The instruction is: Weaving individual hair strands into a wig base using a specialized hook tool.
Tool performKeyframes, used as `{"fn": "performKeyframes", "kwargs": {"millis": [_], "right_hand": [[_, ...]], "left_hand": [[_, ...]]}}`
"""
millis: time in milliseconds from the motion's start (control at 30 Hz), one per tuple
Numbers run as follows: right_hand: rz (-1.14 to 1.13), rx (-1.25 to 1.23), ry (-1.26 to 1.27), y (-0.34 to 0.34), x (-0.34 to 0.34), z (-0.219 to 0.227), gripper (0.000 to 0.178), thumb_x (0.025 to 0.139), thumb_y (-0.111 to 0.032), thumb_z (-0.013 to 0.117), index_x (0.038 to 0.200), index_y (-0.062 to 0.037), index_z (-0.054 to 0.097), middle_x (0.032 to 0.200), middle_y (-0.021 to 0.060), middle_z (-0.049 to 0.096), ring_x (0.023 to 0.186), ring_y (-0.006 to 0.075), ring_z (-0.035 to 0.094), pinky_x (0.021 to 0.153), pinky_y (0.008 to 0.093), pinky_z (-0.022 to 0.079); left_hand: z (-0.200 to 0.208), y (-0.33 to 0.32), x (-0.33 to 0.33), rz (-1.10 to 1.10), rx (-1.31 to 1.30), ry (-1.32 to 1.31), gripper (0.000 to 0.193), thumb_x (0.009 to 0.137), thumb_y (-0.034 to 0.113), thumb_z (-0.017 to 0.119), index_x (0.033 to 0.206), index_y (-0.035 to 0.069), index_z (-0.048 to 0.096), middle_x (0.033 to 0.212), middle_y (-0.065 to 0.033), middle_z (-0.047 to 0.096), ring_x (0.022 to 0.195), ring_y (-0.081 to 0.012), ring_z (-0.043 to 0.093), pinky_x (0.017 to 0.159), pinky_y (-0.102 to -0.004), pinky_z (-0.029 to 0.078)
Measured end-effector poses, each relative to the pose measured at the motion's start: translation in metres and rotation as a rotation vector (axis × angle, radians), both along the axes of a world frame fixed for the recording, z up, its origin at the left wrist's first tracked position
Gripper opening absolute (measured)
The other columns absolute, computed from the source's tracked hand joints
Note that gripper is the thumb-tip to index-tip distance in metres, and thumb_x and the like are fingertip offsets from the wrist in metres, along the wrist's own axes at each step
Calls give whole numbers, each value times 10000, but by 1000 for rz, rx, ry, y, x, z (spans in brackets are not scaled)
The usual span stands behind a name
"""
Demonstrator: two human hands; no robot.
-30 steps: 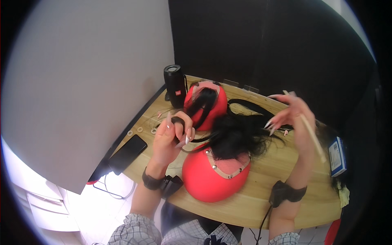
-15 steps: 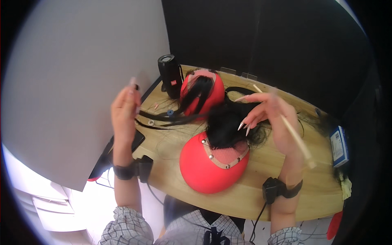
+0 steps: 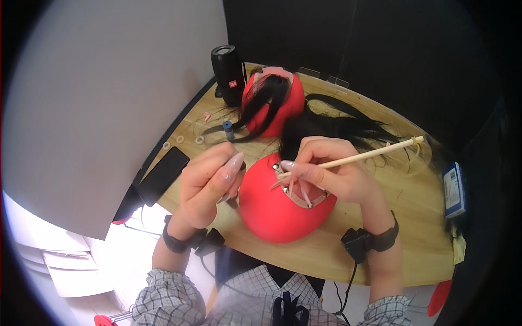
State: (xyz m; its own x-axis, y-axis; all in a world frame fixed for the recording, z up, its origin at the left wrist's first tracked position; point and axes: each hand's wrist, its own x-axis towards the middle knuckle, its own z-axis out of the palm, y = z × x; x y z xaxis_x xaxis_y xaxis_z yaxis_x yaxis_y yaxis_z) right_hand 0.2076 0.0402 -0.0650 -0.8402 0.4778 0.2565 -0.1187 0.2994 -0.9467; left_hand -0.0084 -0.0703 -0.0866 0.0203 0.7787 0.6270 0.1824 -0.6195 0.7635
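Note:
Before me on the table sits a red ball-shaped form [image 3: 272,221] with a patch of pinkish net, edged by a beige band and pins [image 3: 275,167]. Black hair [image 3: 310,127] lies on its far side. My left hand [image 3: 209,182] is closed in a pinch left of the form; a dark wisp below it looks like a lock of hair, mostly hidden. Over the net, my right hand [image 3: 337,168] grips a pale wooden-handled ventilating needle [image 3: 375,154], slanting up to the right. Its working tip is too fine to make out, near the band's left side.
Behind stands a second red form [image 3: 293,98] with black hair, next to a black cylindrical speaker [image 3: 227,76]. A blue spool [image 3: 228,129], small rings [image 3: 180,139] and a black phone [image 3: 164,173] lie left. A blue-white box [image 3: 453,190] stands at the right edge.
My left hand has come down and right toward the near form; the hair strand no longer stretches across the table. My right hand has moved down onto the net, its needle handle now swung upward right.

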Motion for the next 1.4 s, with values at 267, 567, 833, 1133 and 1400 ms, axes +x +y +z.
{"fn": "performKeyframes", "kwargs": {"millis": [267,567,833,1133,1400], "right_hand": [[-107,89,166,3,4,-26,114,880,-79,584,859,23,632,765,63,620,661,101,614,562,225,464],[-118,-201,169,-1,4,-26,81,878,-37,582,924,25,606,784,68,650,625,78,608,519,188,464],[-199,-185,228,-4,1,-36,55,899,-10,558,876,34,580,756,69,653,621,66,609,519,183,467],[-311,74,170,-5,-1,-38,57,851,-18,616,820,15,650,722,55,636,574,71,570,508,208,420],[-316,147,209,-6,-3,-39,36,816,-19,642,804,9,660,727,91,648,635,137,618,589,241,473]], "left_hand": [[-9,3,-1,28,-51,91,267,938,97,453,722,-47,515,680,-61,458,584,-142,425,548,-272,332],[-9,23,3,-138,-3,107,231,885,71,516,687,-48,520,681,-104,473,606,-212,454,573,-300,362],[-24,38,7,-207,196,205,253,772,126,544,578,-9,453,652,-137,514,560,-255,460,522,-348,353],[-29,45,0,-291,177,175,177,771,68,601,650,-38,526,652,-140,494,543,-292,439,511,-370,339],[-33,45,-5,-302,183,217,170,768,104,609,671,-27,561,647,-130,490,554,-288,458,520,-364,344]]}}
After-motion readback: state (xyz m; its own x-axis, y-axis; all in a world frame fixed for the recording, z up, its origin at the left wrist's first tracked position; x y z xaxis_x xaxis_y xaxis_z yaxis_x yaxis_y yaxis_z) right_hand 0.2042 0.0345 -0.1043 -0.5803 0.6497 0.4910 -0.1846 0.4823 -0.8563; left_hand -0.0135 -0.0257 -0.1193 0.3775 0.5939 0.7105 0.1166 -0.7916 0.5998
